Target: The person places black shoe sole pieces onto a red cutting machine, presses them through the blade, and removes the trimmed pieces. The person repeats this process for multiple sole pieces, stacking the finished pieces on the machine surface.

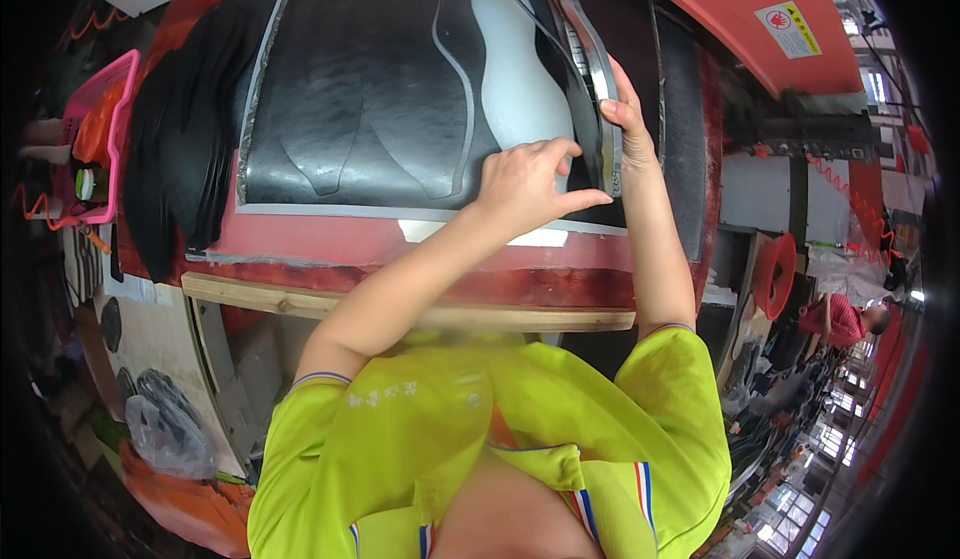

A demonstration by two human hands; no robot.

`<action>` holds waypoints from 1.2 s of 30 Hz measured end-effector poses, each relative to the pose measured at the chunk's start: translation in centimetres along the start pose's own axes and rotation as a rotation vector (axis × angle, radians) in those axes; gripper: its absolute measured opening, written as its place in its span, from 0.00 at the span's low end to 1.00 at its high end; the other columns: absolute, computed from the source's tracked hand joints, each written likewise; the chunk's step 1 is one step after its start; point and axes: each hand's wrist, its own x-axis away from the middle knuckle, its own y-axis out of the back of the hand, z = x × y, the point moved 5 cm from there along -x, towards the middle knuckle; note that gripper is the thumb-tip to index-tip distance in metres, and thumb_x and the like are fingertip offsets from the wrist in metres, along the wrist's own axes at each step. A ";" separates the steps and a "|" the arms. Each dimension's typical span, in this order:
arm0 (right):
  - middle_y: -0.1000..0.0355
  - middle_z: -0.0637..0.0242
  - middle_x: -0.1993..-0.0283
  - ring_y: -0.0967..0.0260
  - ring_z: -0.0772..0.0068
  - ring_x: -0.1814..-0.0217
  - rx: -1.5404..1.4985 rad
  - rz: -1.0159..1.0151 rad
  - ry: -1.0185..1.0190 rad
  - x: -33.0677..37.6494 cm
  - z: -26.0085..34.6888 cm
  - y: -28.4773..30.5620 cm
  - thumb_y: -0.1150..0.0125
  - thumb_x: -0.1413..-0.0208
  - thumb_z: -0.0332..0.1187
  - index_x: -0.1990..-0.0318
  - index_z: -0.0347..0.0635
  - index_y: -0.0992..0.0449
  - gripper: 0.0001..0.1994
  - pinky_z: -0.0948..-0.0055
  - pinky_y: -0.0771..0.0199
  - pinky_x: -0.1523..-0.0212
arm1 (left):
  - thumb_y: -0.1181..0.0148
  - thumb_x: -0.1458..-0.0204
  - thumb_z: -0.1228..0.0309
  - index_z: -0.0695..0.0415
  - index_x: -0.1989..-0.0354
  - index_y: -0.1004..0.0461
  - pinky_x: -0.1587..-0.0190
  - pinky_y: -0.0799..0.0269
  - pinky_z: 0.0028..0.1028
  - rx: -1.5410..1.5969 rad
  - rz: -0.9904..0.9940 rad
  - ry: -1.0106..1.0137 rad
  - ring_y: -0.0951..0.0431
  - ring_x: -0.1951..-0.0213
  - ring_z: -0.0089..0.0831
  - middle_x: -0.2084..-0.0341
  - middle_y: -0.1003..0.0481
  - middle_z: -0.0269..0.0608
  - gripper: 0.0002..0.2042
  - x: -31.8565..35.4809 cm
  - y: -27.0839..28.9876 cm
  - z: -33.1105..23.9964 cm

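My right hand [632, 124] grips a sole-shaped metal cutting die [609, 129], tilted up on its edge at the right of a black sheet [400, 19]. A thin black sole-shaped piece [582, 109] shows along the die's inner side, partly hidden by it. My left hand [525, 187] hovers low over the sheet, fingers bent and thumb stretched out to the die's near end. Its thumb and forefinger are apart, with nothing visible between them. Beside it lies a pale sole-shaped area [515, 74], a cut-out in the sheet. Curved outlines mark the sheet further left.
A pile of black pieces [190, 129] lies at the left of the red table [300, 234]. Beyond it stands a pink basket [122, 109]. A wooden strip [400, 306] runs along the front. Red machinery [720, 9] overhangs the far right. Another person [838, 319] is at the far right.
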 end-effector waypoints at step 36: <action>0.43 0.44 0.35 0.44 0.47 0.33 1.491 -0.379 0.359 -6.8 8.6 8.7 0.22 0.68 0.52 0.38 0.46 0.33 0.45 0.56 0.43 0.35 | 0.32 0.53 0.66 0.54 0.83 0.27 0.78 0.31 0.33 -0.132 -0.049 -0.294 0.25 0.81 0.37 0.85 0.27 0.38 0.12 -7.4 3.0 5.3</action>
